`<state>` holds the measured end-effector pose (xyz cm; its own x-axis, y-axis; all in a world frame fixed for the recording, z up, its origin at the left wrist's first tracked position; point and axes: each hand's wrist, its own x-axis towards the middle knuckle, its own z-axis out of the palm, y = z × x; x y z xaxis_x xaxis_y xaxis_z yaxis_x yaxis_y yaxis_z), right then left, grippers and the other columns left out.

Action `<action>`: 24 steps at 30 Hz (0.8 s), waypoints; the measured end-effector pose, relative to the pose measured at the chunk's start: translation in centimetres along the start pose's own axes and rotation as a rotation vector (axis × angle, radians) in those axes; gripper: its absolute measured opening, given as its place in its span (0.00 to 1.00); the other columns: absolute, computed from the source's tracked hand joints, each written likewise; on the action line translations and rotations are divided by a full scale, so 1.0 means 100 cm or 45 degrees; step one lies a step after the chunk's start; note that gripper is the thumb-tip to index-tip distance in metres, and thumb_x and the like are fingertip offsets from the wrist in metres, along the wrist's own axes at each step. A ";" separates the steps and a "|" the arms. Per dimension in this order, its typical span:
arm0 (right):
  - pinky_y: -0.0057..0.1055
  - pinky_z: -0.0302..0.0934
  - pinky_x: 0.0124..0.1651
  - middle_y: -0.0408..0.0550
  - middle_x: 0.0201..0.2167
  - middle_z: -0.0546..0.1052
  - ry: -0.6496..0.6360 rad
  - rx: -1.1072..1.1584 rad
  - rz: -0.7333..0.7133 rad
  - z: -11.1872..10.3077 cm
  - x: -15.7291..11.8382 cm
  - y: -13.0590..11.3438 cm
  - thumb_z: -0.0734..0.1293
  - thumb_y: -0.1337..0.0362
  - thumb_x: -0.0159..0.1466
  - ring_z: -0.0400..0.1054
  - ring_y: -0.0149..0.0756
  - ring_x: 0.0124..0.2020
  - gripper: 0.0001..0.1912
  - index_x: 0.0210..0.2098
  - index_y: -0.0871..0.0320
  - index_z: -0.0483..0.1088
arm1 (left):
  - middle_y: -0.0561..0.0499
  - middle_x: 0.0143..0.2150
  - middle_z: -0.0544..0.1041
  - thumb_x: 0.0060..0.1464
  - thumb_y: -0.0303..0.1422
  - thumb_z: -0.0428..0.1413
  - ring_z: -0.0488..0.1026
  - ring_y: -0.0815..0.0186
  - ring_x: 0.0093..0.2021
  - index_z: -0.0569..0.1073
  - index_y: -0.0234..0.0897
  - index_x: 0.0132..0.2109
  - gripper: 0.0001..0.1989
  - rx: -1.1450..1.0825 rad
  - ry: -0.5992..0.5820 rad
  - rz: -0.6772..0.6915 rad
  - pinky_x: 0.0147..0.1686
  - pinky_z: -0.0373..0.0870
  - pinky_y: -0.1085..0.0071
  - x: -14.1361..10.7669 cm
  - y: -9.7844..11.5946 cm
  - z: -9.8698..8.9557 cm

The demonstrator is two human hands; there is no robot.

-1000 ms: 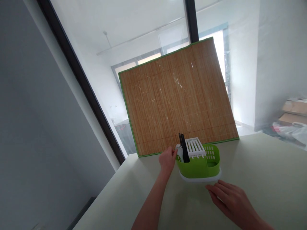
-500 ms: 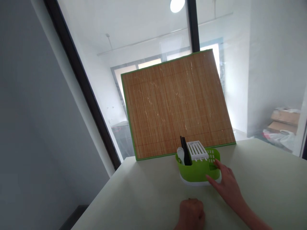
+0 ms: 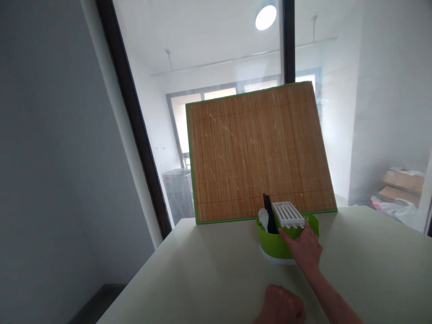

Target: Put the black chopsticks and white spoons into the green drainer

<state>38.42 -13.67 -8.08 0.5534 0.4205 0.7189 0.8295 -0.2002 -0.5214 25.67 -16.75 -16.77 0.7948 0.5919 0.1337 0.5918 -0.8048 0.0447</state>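
Observation:
A green cutlery caddy (image 3: 275, 245) on a white base stands on the table in front of me. White spoons (image 3: 263, 219) and black chopsticks (image 3: 269, 211) stand upright in its left end. A white slotted rack (image 3: 288, 214) sits across its top. My right hand (image 3: 305, 247) is at the caddy's front, thumb and fingers apart, reaching just under the rack's front edge; its palm hides part of the green wall. Nearer to me, my left hand (image 3: 281, 306) is closed in a fist at the bottom of the view, with nothing visible in it.
The pale table (image 3: 202, 270) narrows toward its far edge. A bamboo mat (image 3: 256, 153) with a green border leans upright behind the caddy, against a glass partition with dark frames (image 3: 289, 40). Cardboard boxes (image 3: 403, 182) and plastic bags lie beyond, at right.
My right hand has moved left, from the caddy's right end to its front below the white rack. My left hand stays closed. The whole view has shifted and tilted slightly.

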 end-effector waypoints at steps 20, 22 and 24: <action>0.42 0.62 0.32 0.60 0.35 0.75 -0.258 -0.078 0.243 -0.028 0.114 0.138 0.62 0.35 0.51 0.71 0.54 0.34 0.35 0.41 0.61 0.66 | 0.46 0.26 0.79 0.52 0.35 0.53 0.74 0.62 0.25 0.77 0.36 0.28 0.10 -0.022 0.003 -0.075 0.30 0.63 0.69 0.007 -0.008 0.010; 0.41 0.62 0.30 0.59 0.33 0.76 -0.233 -0.072 0.264 -0.033 0.132 0.163 0.64 0.35 0.49 0.71 0.53 0.33 0.35 0.40 0.61 0.66 | 0.46 0.23 0.77 0.52 0.36 0.53 0.72 0.63 0.23 0.75 0.35 0.25 0.12 -0.082 -0.002 -0.101 0.29 0.62 0.69 0.007 -0.009 0.007; 0.38 0.62 0.26 0.57 0.30 0.76 -0.204 -0.045 0.283 -0.038 0.148 0.186 0.66 0.36 0.48 0.71 0.49 0.28 0.34 0.39 0.61 0.67 | 0.47 0.22 0.75 0.54 0.39 0.51 0.70 0.64 0.24 0.74 0.36 0.24 0.16 -0.225 0.008 -0.112 0.29 0.62 0.70 0.005 -0.011 -0.002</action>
<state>62.38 -14.56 -5.37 0.7053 0.4972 0.5053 0.6928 -0.3326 -0.6398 25.33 -15.57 -16.58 0.7398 0.6606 0.1274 0.6260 -0.7453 0.2295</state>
